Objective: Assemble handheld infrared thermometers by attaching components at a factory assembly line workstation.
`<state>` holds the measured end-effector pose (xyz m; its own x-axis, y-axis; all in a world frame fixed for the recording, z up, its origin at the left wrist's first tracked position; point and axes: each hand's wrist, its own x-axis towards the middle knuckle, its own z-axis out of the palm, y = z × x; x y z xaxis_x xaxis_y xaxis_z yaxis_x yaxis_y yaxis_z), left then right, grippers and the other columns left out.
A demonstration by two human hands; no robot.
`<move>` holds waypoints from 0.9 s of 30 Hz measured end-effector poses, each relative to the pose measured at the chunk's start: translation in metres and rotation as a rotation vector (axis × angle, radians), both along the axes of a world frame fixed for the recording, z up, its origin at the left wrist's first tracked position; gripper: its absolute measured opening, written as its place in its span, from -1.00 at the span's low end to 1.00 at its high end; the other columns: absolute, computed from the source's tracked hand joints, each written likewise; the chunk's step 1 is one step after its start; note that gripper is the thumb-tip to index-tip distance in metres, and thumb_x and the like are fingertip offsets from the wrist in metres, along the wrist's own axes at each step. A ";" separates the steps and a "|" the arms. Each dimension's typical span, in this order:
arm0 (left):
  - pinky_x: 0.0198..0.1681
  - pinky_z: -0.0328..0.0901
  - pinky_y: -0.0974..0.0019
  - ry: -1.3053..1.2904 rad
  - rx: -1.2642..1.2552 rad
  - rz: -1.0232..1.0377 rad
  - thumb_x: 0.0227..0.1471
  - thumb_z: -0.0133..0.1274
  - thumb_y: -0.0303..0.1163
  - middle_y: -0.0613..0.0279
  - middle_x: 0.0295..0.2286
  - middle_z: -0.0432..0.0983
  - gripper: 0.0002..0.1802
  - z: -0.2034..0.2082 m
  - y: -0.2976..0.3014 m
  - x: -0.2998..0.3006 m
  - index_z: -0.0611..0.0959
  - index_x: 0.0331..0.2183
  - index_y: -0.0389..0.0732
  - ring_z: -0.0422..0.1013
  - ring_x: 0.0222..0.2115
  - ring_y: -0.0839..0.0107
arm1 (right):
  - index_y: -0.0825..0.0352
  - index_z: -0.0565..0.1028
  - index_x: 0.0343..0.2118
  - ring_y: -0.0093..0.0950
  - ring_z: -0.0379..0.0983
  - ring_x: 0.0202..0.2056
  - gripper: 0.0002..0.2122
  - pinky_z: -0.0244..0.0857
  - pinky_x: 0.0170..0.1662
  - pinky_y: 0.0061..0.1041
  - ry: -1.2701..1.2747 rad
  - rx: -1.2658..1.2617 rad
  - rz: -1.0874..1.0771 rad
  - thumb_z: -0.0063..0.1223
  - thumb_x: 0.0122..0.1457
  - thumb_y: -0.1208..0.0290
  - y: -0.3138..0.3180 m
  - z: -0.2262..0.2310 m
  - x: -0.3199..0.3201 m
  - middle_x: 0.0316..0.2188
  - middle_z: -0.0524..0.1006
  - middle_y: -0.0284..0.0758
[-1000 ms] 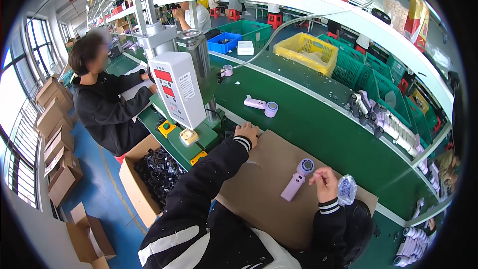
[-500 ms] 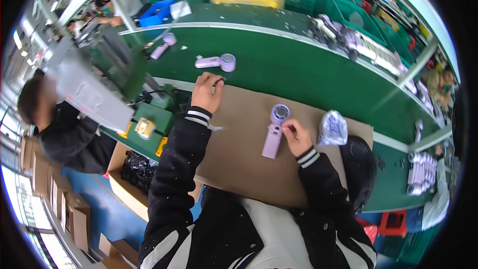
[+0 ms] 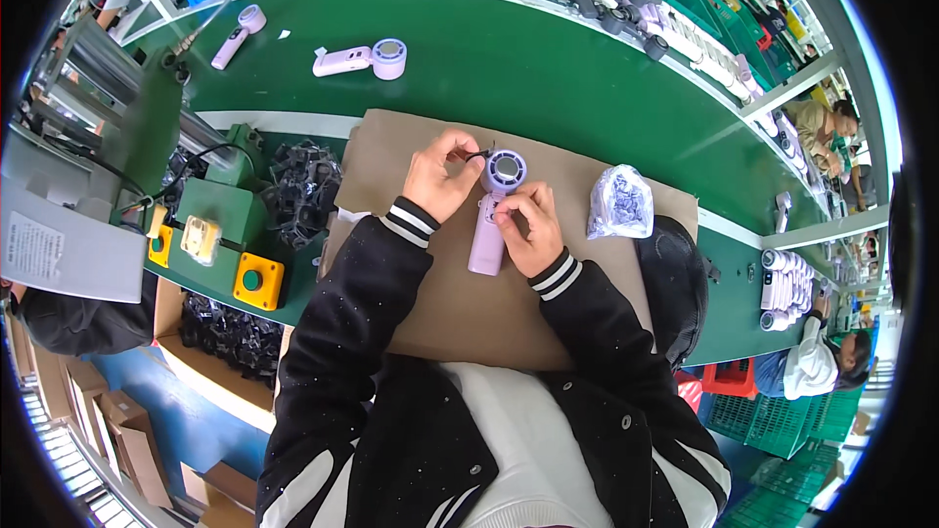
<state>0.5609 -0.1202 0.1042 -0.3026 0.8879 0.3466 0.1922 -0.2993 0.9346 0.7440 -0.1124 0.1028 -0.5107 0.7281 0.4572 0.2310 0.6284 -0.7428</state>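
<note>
A light purple handheld fan point(image 3: 486, 249) lies on the brown cardboard sheet point(image 3: 440, 303) before me, its round grille pointing away. My left hand point(image 3: 442, 176) is pinched on a thin black piece point(image 3: 478, 154) just left of the fan's head; its exact kind is too small to tell. Over the upper handle, below the fan's head, my right hand point(image 3: 531, 227) has its thumb and fingertips drawn together. Whatever those right fingers may hold is hidden. To the right, a clear plastic bag point(image 3: 621, 205) of small purplish parts rests on the cardboard.
Two more purple fans, one nearer point(image 3: 388, 60) and one farther left point(image 3: 251, 20), lie on the green belt point(image 3: 469, 49). A press with a yellow button box point(image 3: 258, 281) stands left, by black parts point(image 3: 303, 186). A black rounded item point(image 3: 675, 284) borders the cardboard's right side.
My left hand has come from the belt's edge to the fan's head with the black piece. My right hand has shifted over the fan's handle. The view has swung too.
</note>
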 end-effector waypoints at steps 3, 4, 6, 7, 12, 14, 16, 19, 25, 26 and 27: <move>-0.44 0.29 0.44 0.109 0.026 0.003 -0.15 0.06 -0.64 0.29 -0.52 0.45 -0.79 0.005 -0.004 0.001 0.52 -0.35 -0.22 0.36 -0.54 0.44 | 0.31 0.46 -0.40 -0.42 0.18 -0.29 -0.92 0.11 -0.20 -0.55 -0.006 -0.018 -0.009 0.03 0.01 0.59 -0.002 -0.001 -0.001 -0.33 0.27 -0.31; -0.44 0.29 0.44 0.102 0.029 -0.002 -0.15 0.06 -0.64 0.29 -0.52 0.45 -0.79 0.005 -0.003 0.002 0.52 -0.35 -0.22 0.36 -0.54 0.44 | 0.31 0.46 -0.40 -0.42 0.18 -0.29 -0.92 0.11 -0.20 -0.55 -0.013 -0.015 -0.015 0.03 0.01 0.59 -0.001 0.000 -0.001 -0.33 0.27 -0.31; -0.44 0.29 0.44 -0.004 -0.006 0.035 -0.14 0.05 -0.64 0.26 -0.48 0.45 -0.74 0.007 -0.003 0.005 0.50 -0.31 -0.21 0.36 -0.53 0.44 | 0.31 0.46 -0.40 -0.41 0.18 -0.28 -0.91 0.10 -0.19 -0.55 -0.008 -0.025 -0.028 0.02 0.01 0.60 -0.001 0.001 -0.001 -0.33 0.27 -0.31; -0.44 0.29 0.44 -0.056 -0.025 0.054 -0.14 0.05 -0.64 0.25 -0.47 0.45 -0.72 0.009 -0.003 0.006 0.50 -0.28 -0.20 0.36 -0.53 0.44 | 0.31 0.45 -0.40 -0.41 0.17 -0.28 -0.91 0.10 -0.18 -0.55 -0.004 -0.030 -0.035 0.02 0.00 0.60 -0.001 0.001 -0.002 -0.33 0.27 -0.31; -0.42 0.30 0.46 -0.216 -0.078 0.057 -0.12 0.03 -0.65 0.23 -0.44 0.46 -0.71 0.008 -0.004 0.003 0.49 -0.26 -0.22 0.36 -0.52 0.46 | 0.30 0.44 -0.40 -0.41 0.18 -0.28 -0.90 0.10 -0.18 -0.55 -0.012 -0.029 -0.067 0.00 -0.01 0.62 -0.003 0.001 -0.005 -0.32 0.27 -0.31; -0.40 0.30 0.49 -0.271 -0.087 0.024 -0.11 0.02 -0.65 0.24 -0.44 0.46 -0.74 0.005 -0.004 0.000 0.49 -0.28 -0.25 0.35 -0.51 0.49 | 0.30 0.44 -0.40 -0.41 0.18 -0.28 -0.89 0.10 -0.18 -0.55 -0.026 -0.013 -0.084 0.00 -0.01 0.62 -0.004 0.000 -0.005 -0.31 0.27 -0.30; -0.39 0.30 0.50 -0.299 -0.095 0.004 -0.10 0.01 -0.65 0.24 -0.45 0.46 -0.76 0.005 -0.005 -0.001 0.49 -0.28 -0.26 0.35 -0.51 0.50 | 0.30 0.44 -0.40 -0.41 0.18 -0.28 -0.89 0.11 -0.18 -0.54 -0.034 -0.009 -0.096 0.00 -0.01 0.62 -0.005 0.000 -0.006 -0.31 0.27 -0.30; -0.39 0.28 0.53 -0.320 -0.083 0.030 -0.09 0.00 -0.66 0.25 -0.45 0.45 -0.82 0.007 -0.007 -0.002 0.49 -0.34 -0.27 0.34 -0.50 0.54 | 0.30 0.42 -0.36 -0.42 0.20 -0.30 -0.85 0.14 -0.19 -0.54 -0.027 -0.013 -0.129 0.00 -0.02 0.63 -0.007 -0.001 -0.009 -0.30 0.27 -0.30; -0.39 0.26 0.56 -0.343 -0.047 0.023 -0.09 -0.01 -0.69 0.26 -0.46 0.44 -0.79 0.010 -0.010 0.003 0.49 -0.32 -0.27 0.32 -0.50 0.57 | 0.32 0.39 -0.29 -0.49 0.23 -0.31 -0.81 0.17 -0.19 -0.58 0.052 -0.143 -0.111 -0.01 -0.01 0.66 -0.006 -0.005 -0.009 -0.28 0.29 -0.33; -0.39 0.26 0.56 -0.346 -0.040 0.017 -0.09 -0.01 -0.69 0.26 -0.46 0.44 -0.77 0.011 -0.011 0.004 0.48 -0.30 -0.27 0.32 -0.50 0.57 | 0.33 0.39 -0.28 -0.51 0.24 -0.31 -0.80 0.17 -0.19 -0.59 0.078 -0.188 -0.095 -0.01 0.00 0.66 -0.006 -0.005 -0.009 -0.28 0.30 -0.34; -0.39 0.26 0.56 -0.347 -0.033 0.010 -0.09 -0.01 -0.70 0.26 -0.47 0.44 -0.74 0.012 -0.011 0.005 0.48 -0.28 -0.27 0.32 -0.50 0.57 | 0.34 0.38 -0.26 -0.53 0.24 -0.31 -0.79 0.17 -0.18 -0.61 0.105 -0.232 -0.080 -0.01 0.00 0.67 -0.005 -0.006 -0.009 -0.27 0.31 -0.35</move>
